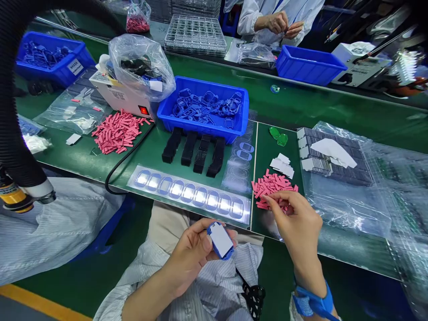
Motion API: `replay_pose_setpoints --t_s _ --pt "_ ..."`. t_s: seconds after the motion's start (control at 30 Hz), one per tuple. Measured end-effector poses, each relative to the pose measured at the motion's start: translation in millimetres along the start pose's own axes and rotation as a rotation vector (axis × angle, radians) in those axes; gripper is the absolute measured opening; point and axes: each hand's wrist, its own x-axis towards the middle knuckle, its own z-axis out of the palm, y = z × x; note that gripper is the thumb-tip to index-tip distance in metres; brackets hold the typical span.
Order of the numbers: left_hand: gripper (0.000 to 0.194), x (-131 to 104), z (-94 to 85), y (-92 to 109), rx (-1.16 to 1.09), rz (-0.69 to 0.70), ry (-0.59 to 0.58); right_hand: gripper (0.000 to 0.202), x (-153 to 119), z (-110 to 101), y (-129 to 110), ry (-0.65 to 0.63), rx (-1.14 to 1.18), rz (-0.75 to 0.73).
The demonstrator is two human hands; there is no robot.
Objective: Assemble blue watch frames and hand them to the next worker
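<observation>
My left hand (197, 247) is wrapped round a small blue plastic housing (228, 255), holding it above my lap. On the housing's upturned face lies a white rectangular piece (220, 239). Over the right-hand pile of pink strips (272, 185), my right hand (296, 218) has its thumb and forefinger brought together at the pile's edge. Whether a strip is between those fingertips cannot be made out. Several white rectangular pieces (282, 167) lie just behind this pile. A blue wrist strap (314, 301) circles my right wrist.
Blue frames fill a bin (202, 127), with black straps (190, 149) in front. A clear sheet of oval films (189, 192) lies along the table edge. Bagged dark pieces (347, 174) lie right. A black hose (13, 98) hangs left. Opposite, a co-worker's hands (284, 24) are busy.
</observation>
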Motion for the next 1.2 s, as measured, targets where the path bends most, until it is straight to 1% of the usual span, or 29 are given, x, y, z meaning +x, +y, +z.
replay_pose_setpoints --t_s 0.1,0.17,0.27,0.33,0.4,0.47,0.53,0.6,0.63,0.67,0.7,0.77,0.8,0.83,0.9,1.03,1.2 --pt "0.028 0.2 2.7 1.4 -0.012 0.007 -0.023 0.008 -5.0 -7.0 -18.1 0.087 0.267 0.022" --pt "0.027 1.3 4.2 0.9 -0.021 0.015 -0.035 0.008 -7.3 -4.9 -23.6 0.141 0.369 0.008" --pt "0.027 2.7 5.0 -0.9 -0.033 0.017 -0.042 0.006 -4.8 7.8 -14.7 0.211 0.260 -0.010" --pt "0.028 2.9 4.7 -1.8 -0.041 0.017 -0.039 0.009 0.3 16.5 -2.5 0.226 0.194 0.011" --pt "0.027 2.7 4.1 -2.2 -0.047 0.019 -0.034 0.010 5.4 19.9 7.5 0.224 0.166 0.011" --pt "0.027 2.6 3.5 -2.1 -0.051 0.021 -0.031 0.007 8.2 16.1 10.7 0.221 0.142 -0.009" --pt "0.027 3.2 3.1 -1.9 -0.049 0.020 -0.023 0.004 7.2 6.3 6.1 0.243 0.142 -0.015" --pt "0.028 4.0 3.4 -1.9 -0.039 0.016 -0.018 0.004 1.9 -6.5 -5.2 0.277 0.245 0.057" --pt "0.028 4.4 3.9 -2.2 -0.034 0.013 -0.021 0.006 -2.0 -12.8 -12.6 0.265 0.355 0.103" --pt "0.028 4.7 4.7 -2.5 -0.030 0.010 -0.027 0.007 -6.5 -18.4 -20.4 0.216 0.501 0.142" --pt "0.028 4.8 5.7 -3.0 -0.028 0.007 -0.035 0.007 -11.2 -23.0 -28.3 0.132 0.663 0.160" --pt "0.028 4.5 8.1 -4.1 -0.036 0.003 -0.056 0.006 -19.7 -28.1 -42.2 -0.097 0.925 0.111" --pt "0.029 4.0 9.3 -4.6 -0.042 0.003 -0.063 0.006 -23.1 -28.6 -47.5 -0.194 0.994 0.068" --pt "0.029 3.5 10.4 -5.0 -0.048 0.000 -0.067 0.006 -25.7 -28.0 -51.4 -0.257 1.024 0.034" --pt "0.031 2.6 12.0 -5.3 -0.057 -0.007 -0.067 0.006 -28.9 -25.2 -55.6 -0.300 1.020 0.008" --pt "0.033 1.8 13.4 -4.4 -0.055 -0.025 -0.069 0.005 -31.0 -20.2 -56.2 -0.288 1.061 0.055" --pt "0.032 1.5 13.7 -4.6 -0.081 -0.037 -0.069 0.005 -32.7 -16.9 -55.3 -0.344 1.090 0.048"
